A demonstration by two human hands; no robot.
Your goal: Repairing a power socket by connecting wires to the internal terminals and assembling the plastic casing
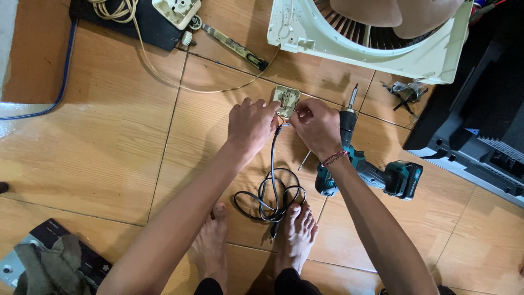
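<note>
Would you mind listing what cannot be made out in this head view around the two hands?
- Head view: the front of the small cream plastic switch housing is partly covered by the left hand and right hand; each grip is unclear.
- The cream box fan frame is cut off by the top edge.
- The teal cordless drill is partly hidden by the right forearm.
- The thin black cable has its far end under a foot.
</note>
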